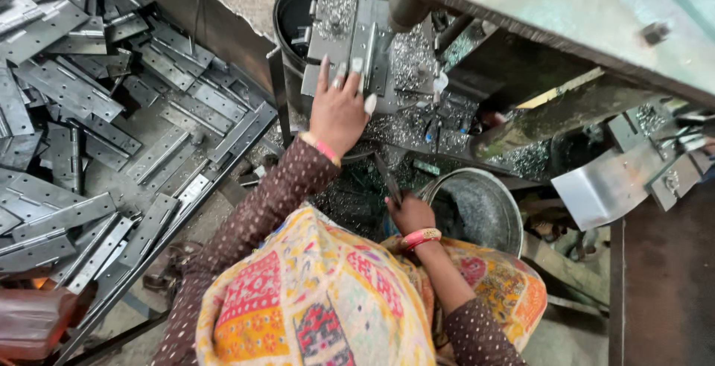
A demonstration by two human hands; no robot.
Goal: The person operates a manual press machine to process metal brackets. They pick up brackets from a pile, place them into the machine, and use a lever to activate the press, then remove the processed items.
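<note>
My left hand (pixel 339 109) reaches forward and presses its fingers flat on a grey steel hinge (pixel 366 47). The hinge lies on the small machine table (pixel 331 12) under a vertical spindle (pixel 406 5). Lower down, close to my body, my right hand (pixel 410 213) is closed around a dark narrow metal piece (pixel 389 180) that points up and to the left. Both wrists wear pink bangles. Silvery metal shavings (pixel 410 57) cover the table to the right of the hinge.
A large heap of grey steel hinges (pixel 112 113) fills a low tray on the left. A round metal bucket (pixel 514 213) stands just right of my right hand. A heavy machine frame (pixel 566 16) and a bent metal sheet (pixel 607 183) are on the right.
</note>
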